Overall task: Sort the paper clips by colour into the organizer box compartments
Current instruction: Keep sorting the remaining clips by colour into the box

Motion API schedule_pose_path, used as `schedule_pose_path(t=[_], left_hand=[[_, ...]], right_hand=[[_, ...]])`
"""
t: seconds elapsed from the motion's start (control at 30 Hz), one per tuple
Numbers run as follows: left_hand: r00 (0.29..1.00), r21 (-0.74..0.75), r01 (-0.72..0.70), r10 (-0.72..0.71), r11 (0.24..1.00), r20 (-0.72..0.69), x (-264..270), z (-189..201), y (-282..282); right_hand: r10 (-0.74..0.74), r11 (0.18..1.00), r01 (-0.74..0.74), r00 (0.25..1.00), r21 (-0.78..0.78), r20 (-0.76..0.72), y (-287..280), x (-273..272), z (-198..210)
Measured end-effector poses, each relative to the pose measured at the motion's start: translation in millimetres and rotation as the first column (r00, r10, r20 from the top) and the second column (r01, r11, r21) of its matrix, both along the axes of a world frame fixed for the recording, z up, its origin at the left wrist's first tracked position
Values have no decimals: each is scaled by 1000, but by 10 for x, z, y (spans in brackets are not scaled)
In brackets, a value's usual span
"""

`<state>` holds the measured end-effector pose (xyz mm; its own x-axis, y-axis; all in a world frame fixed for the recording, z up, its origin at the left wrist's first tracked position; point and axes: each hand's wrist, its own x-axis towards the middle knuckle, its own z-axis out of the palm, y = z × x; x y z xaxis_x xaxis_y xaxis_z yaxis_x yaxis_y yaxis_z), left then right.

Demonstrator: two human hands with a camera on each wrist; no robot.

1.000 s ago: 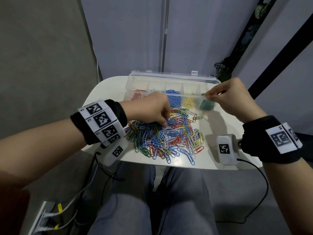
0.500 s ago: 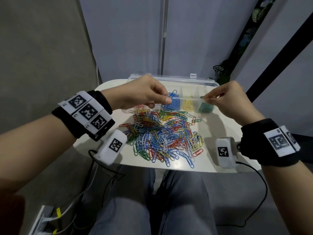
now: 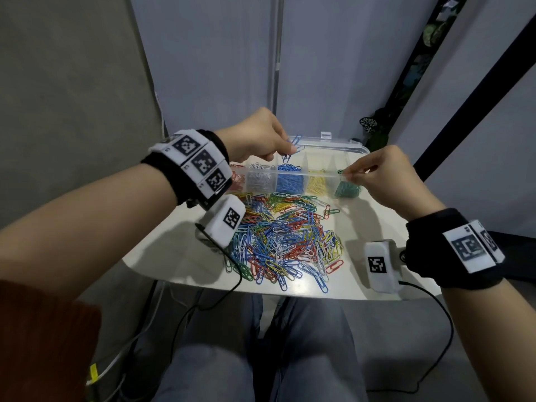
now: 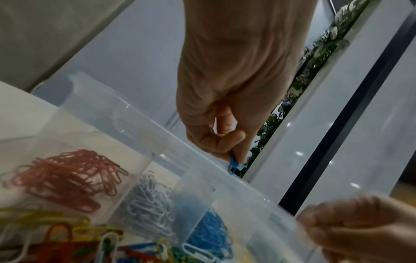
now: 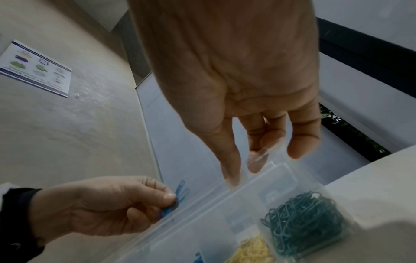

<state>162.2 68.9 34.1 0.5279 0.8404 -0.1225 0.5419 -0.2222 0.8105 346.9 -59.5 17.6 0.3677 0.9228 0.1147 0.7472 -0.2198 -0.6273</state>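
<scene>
My left hand (image 3: 285, 149) pinches a few blue paper clips (image 3: 293, 145) between thumb and fingertips, just above the blue compartment (image 3: 290, 181) of the clear organizer box (image 3: 332, 158). The left wrist view shows the same blue clips (image 4: 234, 166) under the fingertips, over the box's rim (image 4: 157, 128). My right hand (image 3: 348, 177) pinches the box's front rim by the green compartment (image 3: 348, 190); in the right wrist view its thumb (image 5: 229, 174) lies on that rim. Red, white, blue, yellow and green clips fill separate compartments. A mixed pile of clips (image 3: 284, 236) lies in front of the box.
The box and the pile sit on a small white table (image 3: 174, 250) with its front edge near my knees. The open lid (image 3: 342, 145) stands behind the box against grey wall panels. A plant (image 3: 374, 132) is at the back right. Cables hang below the table.
My left hand has risen from the pile with blue clips and moved back over the box's blue compartment. My right hand has stayed at the box's green end.
</scene>
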Motion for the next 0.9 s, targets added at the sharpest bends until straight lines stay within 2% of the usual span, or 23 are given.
schedule_pose_path(t=[0.17,0.23,0.3,0.37,0.47,0.57,0.63,0.9], left_hand=[[973,147,116,-82,982,-218,37,-56,-14],[976,285,134,-77,949,-202,0,-40,-34],[985,376,166,-136,912,-105,-85,-10,-97],[953,348,298,-295,889,-64,-215,0,-200],[849,273,526,-479,805,-223,-383,-106,-338],[733,196,639,-512,744,-447,-455,-283,-400],[698,165,656,-508,737,-505,-464,-375,-417],[787,208,572,-459,794,-413,-421,-431,-386]], right_hand=[[7,1000,-7,1000,0,4,-2,1,-7],[9,1000,-9,1000,3,9,-7,-2,-7],[10,1000,-10,1000,6,9,-14,-5,0],[8,1000,-8,1000,6,15,-18,-5,8],[6,1000,-6,1000,8,8,-27,-12,14],[7,1000,-7,1000,13,-2,-37,-23,17],[7,1000,-7,1000,13,-2,-38,-28,18],[-7,1000,7,1000,5,8,-37,-32,22]])
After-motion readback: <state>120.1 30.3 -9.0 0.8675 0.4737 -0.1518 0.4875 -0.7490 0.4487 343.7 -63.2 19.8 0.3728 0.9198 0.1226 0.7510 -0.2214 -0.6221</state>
